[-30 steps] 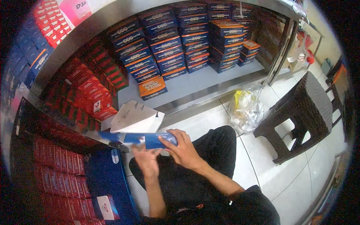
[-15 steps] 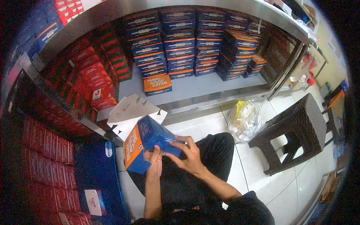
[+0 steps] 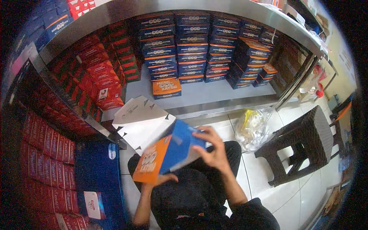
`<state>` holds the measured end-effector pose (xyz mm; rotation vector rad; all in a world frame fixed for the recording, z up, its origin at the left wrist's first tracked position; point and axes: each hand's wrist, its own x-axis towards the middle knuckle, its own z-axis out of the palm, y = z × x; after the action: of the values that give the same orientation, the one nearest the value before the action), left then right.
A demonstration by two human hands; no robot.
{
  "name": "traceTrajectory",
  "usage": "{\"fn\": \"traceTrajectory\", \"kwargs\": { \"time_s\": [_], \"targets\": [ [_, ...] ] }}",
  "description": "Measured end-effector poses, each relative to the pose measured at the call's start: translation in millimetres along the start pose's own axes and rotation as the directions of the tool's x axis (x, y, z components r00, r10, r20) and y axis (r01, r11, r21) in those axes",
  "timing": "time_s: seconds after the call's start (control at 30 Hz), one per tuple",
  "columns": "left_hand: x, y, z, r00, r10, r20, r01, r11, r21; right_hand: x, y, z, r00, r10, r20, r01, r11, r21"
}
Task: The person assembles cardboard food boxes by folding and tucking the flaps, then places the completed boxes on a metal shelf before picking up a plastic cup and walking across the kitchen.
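Over my lap I hold a cardboard box (image 3: 181,142) with an orange top and blue sides, tilted with its orange face toward the lower left. My left hand (image 3: 163,181) supports it at the orange end, thumb showing along the lower edge and the other fingers hidden. At the blue end, my right hand (image 3: 214,150) has its thumb and fingers around the side, slightly blurred. White unfolded cardboard (image 3: 143,120) with notched edges lies just beyond the box, partly covered by it.
A metal-framed shelf (image 3: 214,105) holds stacks of blue-and-orange boxes (image 3: 191,50). Red boxes (image 3: 105,76) fill its left part, with more red packs (image 3: 50,165) at the lower left. A clear plastic bag (image 3: 253,128) and a dark stool (image 3: 303,143) stand on the tiled floor at right.
The box has turned, bringing its orange face lower and more toward me. My left hand has shifted down to the orange end, and my right hand has moved right and slightly up.
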<state>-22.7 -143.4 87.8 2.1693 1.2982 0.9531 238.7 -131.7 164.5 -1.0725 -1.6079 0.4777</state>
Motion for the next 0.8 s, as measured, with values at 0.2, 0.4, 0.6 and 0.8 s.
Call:
{"fn": "traceTrajectory", "kwargs": {
  "time_s": [0.2, 0.4, 0.6, 0.8],
  "targets": [
    [-4.7, -19.1, 9.1, 0.952, 0.306, -0.016, -0.303, 0.934, -0.188, 6.9, 25.4, -18.8, 0.941, 0.338, 0.005, -0.328, 0.91, 0.253],
    [2.5, 23.6, 17.8, 0.902, -0.397, -0.169, -0.046, 0.3, -0.953, -33.3, 5.8, 49.3, 0.852, -0.321, 0.414, 0.39, 0.916, -0.092],
    [15.0, 36.5, 20.9, 0.766, -0.569, -0.299, -0.012, 0.454, -0.891, -28.1, 5.9, 65.9, 0.925, -0.38, -0.019, 0.38, 0.92, 0.093],
    [14.1, 45.8, 11.3, 0.751, -0.6, -0.276, 0.117, 0.533, -0.838, -29.8, -8.1, 54.2, 0.931, -0.355, 0.089, 0.362, 0.928, -0.085]
  ]
}}
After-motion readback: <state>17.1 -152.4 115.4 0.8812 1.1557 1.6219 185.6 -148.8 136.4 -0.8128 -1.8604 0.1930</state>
